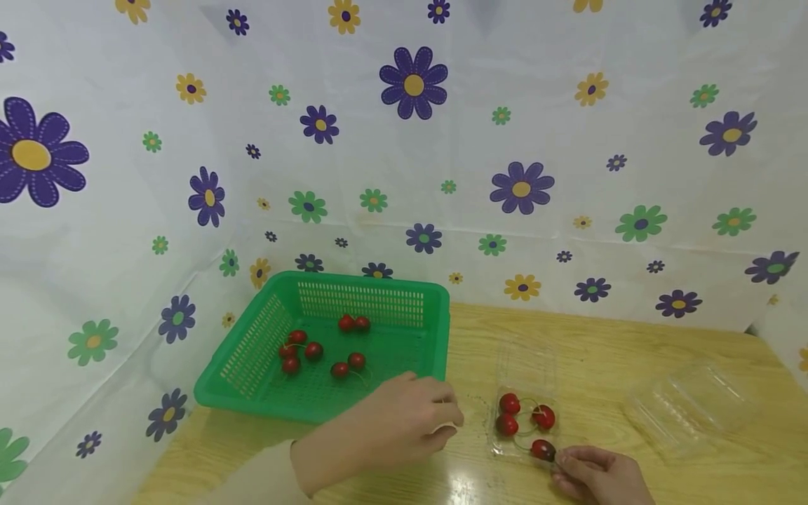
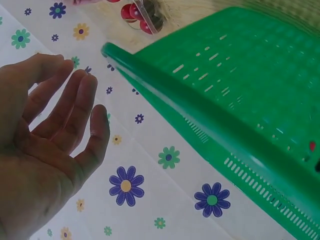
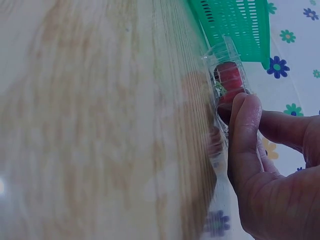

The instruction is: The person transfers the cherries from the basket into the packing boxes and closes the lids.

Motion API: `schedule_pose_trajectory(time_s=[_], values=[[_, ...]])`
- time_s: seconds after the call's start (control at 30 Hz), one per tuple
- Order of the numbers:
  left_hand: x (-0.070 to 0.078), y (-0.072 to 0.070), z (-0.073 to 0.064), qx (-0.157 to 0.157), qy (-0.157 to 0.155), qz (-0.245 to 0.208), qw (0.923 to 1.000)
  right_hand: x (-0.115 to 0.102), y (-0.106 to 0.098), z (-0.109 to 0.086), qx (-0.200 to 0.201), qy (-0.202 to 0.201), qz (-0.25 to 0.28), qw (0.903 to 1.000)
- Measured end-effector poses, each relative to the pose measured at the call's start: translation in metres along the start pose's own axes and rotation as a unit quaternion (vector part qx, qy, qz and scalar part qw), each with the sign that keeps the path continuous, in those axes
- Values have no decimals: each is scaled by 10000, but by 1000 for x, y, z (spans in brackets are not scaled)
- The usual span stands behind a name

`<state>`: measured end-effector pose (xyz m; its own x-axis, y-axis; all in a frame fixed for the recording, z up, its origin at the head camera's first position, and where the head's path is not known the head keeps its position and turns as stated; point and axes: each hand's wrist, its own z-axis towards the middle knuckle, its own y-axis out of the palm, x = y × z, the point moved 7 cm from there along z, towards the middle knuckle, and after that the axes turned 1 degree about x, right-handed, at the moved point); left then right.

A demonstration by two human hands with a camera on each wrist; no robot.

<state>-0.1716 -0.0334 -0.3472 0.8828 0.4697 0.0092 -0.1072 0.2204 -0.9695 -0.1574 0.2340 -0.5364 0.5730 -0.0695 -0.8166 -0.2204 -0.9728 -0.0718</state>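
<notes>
My left hand (image 1: 407, 417) hovers just right of the near corner of the green basket (image 1: 440, 351), fingers loosely curved. The left wrist view shows nothing in its palm (image 2: 45, 170). My right hand (image 1: 600, 473) is at the near right corner of a clear plastic clamshell box (image 1: 527, 368). Its thumb and fingers pinch a dark red cherry (image 1: 541, 449), also seen at the fingertips in the right wrist view. Several other cherries (image 1: 544, 417) with green stems lie in the box, whose lid stands open at the back.
Inside the green basket lie several more cherries (image 1: 313, 351), some joined by stems. Another clear plastic box (image 1: 688, 407) rests at the right on the wooden table (image 1: 600, 344). A flower-patterned white sheet (image 1: 454, 140) hangs behind and at the left.
</notes>
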Motion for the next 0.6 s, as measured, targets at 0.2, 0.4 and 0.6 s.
schedule_pose_trajectory(time_s=[0.2, 0.4, 0.6], values=[[-15, -11, -6, 92, -152, -153, 9997, 1, 0, 2, 18, -7, 57, 10000], [-43, -22, -12, 167, -417, -599, 9972, 2, -1, 2, 15, 6, 34, 10000], [-76, -28, -23, -145, -1187, -967, 9881, 1, 0, 2, 8, 4, -12, 10000]])
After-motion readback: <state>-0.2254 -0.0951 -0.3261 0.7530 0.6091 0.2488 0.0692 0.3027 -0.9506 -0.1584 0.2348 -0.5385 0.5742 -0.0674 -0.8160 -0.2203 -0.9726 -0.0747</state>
